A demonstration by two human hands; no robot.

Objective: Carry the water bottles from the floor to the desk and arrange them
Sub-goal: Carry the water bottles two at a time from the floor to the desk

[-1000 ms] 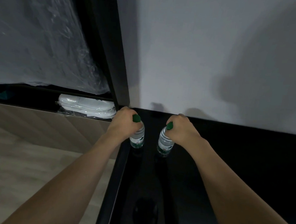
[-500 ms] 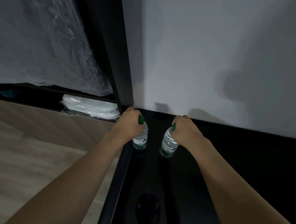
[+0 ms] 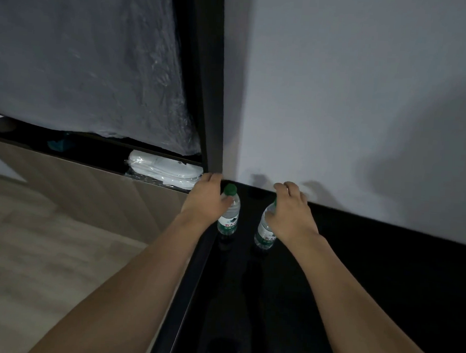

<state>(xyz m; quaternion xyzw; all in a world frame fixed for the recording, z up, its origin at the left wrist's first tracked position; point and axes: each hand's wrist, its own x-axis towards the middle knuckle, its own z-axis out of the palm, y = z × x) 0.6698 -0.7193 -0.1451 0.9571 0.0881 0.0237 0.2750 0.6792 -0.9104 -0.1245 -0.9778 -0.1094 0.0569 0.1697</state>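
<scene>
Two small water bottles are seen standing upright on the black desk (image 3: 357, 265), near its far left corner, a narrow gap of dark desktop between them. The left bottle (image 3: 229, 217) has a green cap, fully exposed just beyond the thumb of the left hand (image 3: 206, 199); its clear shoulder is touched by the thumb tip, while the green label and base stand below the hand. The left fingers (image 3: 212, 178) are extended past the cap toward the wall corner, loosely straightened rather than wrapped round the neck. The right bottle (image 3: 265, 230) leans slightly toward the right hand (image 3: 292, 210), and its cap is almost wholly hidden under that hand's thumb side; only a sliver of green is seen. The right fingers (image 3: 287, 186) are held relaxed and slightly bent above and beyond the bottle top, and the palm edge lies against the bottle's shoulder; a firm grasp cannot be confirmed.

Behind the fingertips a pale wall (image 3: 340, 101) is met by the desk's back edge. Left of the left hand a dark vertical post (image 3: 209, 93) rises, and beside it a plastic-wrapped white bundle (image 3: 164, 169) is tucked on a low shelf beneath a plastic-covered grey mass (image 3: 83, 58). A wooden floor (image 3: 31, 246) lies lower left.
</scene>
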